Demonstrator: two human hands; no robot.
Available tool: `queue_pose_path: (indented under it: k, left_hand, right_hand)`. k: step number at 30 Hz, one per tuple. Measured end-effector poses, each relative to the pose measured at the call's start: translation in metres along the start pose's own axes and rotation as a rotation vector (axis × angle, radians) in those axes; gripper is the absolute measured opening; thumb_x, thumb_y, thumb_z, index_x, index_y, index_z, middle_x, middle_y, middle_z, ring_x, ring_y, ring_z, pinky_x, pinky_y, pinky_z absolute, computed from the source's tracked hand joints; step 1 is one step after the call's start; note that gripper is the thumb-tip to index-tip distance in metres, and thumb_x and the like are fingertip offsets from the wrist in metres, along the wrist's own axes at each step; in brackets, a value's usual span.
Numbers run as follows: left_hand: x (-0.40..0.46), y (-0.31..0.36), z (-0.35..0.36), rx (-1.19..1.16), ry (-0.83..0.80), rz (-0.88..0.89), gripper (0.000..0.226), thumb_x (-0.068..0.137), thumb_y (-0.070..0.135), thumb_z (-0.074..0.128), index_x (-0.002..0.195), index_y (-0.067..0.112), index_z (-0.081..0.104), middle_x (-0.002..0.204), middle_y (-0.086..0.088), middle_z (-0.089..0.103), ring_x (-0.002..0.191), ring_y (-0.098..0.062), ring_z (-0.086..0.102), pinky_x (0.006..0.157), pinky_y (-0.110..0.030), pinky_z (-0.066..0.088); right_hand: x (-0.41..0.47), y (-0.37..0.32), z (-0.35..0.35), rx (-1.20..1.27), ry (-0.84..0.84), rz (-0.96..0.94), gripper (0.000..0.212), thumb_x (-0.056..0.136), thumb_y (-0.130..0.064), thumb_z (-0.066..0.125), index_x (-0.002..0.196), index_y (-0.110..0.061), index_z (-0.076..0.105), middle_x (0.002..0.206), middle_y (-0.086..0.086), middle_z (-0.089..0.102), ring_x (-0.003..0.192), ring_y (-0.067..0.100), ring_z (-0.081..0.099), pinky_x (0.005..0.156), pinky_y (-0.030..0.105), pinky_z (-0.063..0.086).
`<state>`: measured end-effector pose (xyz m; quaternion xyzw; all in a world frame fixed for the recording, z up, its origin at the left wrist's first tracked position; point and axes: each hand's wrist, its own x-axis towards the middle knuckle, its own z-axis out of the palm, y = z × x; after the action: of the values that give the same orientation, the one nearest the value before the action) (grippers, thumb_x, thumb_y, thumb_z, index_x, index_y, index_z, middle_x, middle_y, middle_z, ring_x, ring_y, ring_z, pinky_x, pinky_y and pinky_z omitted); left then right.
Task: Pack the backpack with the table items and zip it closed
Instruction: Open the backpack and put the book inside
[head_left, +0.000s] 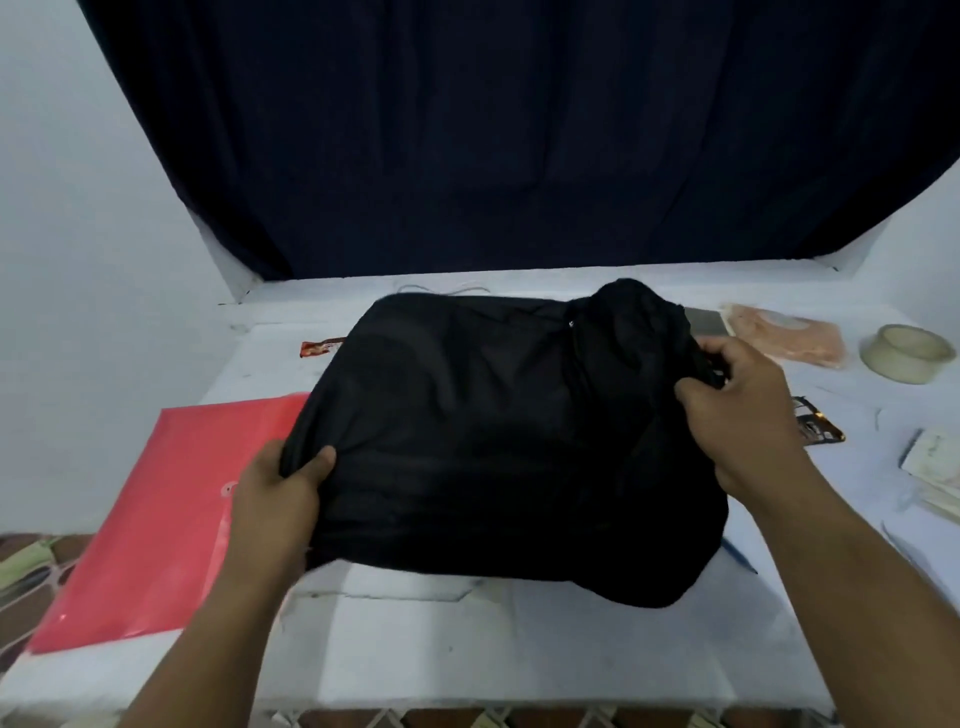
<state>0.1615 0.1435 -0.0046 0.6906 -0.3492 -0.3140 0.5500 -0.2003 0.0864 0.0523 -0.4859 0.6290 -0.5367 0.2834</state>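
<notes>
Backpack (493, 441) covers red folder's (156, 519) right edge.

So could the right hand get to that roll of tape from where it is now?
Probably yes. The roll of tape sits uncovered on the table to the right of the right hand, nothing between them, but that hand would first have to release the backpack.

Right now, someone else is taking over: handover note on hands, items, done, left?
Left hand: grips the near-left edge of the black backpack.
Right hand: pinches bunched fabric at the backpack's far-right end.
Backpack lies flat mid-table; whether its zip is open cannot be told.
Still out on the table: red folder at left, partly under the backpack; small wrapper behind it; pink packet, tape roll, a dark patterned item and pale cards at right.
Done: nothing visibly packed.
Left: open, load items, zip closed.
</notes>
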Motion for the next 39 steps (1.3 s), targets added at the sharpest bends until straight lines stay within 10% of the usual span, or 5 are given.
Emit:
queue_pose_path:
  k: [9,14,20,28,39]
  left_hand:
    - [-0.035,-0.062,0.007,0.285,-0.043,-0.065,0.026,0.093,0.023,0.068,0.111,0.017,0.051,0.102,-0.003,0.063,0.097,-0.031,0.063,0.087,-0.051,0.053]
    - [-0.035,-0.042,0.020,0.614,-0.037,0.247,0.068,0.080,0.010,0.075,0.139,0.009,0.040,0.135,-0.017,0.050,0.127,-0.039,0.045,0.109,-0.055,0.038]
    - [-0.043,-0.007,0.060,0.991,-0.077,0.481,0.051,0.080,0.035,0.075,0.126,0.022,0.057,0.134,-0.008,0.055,0.133,-0.035,0.042,0.115,-0.062,0.022]
    - [-0.088,0.014,0.188,0.638,-0.254,0.539,0.044,0.086,0.032,0.073,0.126,0.020,0.060,0.129,0.002,0.057,0.129,-0.019,0.042,0.103,-0.025,0.031]
    - [-0.135,-0.040,0.322,0.952,-0.361,0.390,0.103,0.071,0.096,0.007,0.158,0.042,0.007,0.168,0.006,-0.007,0.154,-0.022,-0.016,0.120,-0.057,-0.014]
  right_hand:
    - [-0.021,0.097,-0.003,-0.214,-0.118,0.249,0.019,0.088,-0.008,0.056,0.106,-0.010,0.060,0.091,0.010,0.064,0.088,0.031,0.062,0.058,0.030,0.039]
    - [-0.020,0.100,-0.014,-0.322,-0.210,0.160,0.014,0.091,-0.006,0.057,0.103,-0.013,0.059,0.092,0.004,0.063,0.086,0.023,0.060,0.063,0.028,0.041]
    - [-0.004,0.115,-0.035,-0.441,-0.284,0.112,0.026,0.088,-0.014,0.062,0.114,-0.018,0.062,0.107,0.001,0.063,0.094,0.019,0.061,0.070,0.025,0.042]
    - [0.029,0.127,-0.080,-0.366,-0.388,0.016,0.024,0.077,-0.039,0.082,0.096,-0.029,0.072,0.084,-0.014,0.072,0.078,-0.002,0.066,0.072,0.020,0.053]
    - [0.098,0.184,-0.141,-0.374,-0.439,0.014,0.016,0.088,-0.026,0.070,0.103,-0.026,0.071,0.095,-0.013,0.068,0.084,-0.003,0.061,0.062,0.007,0.042]
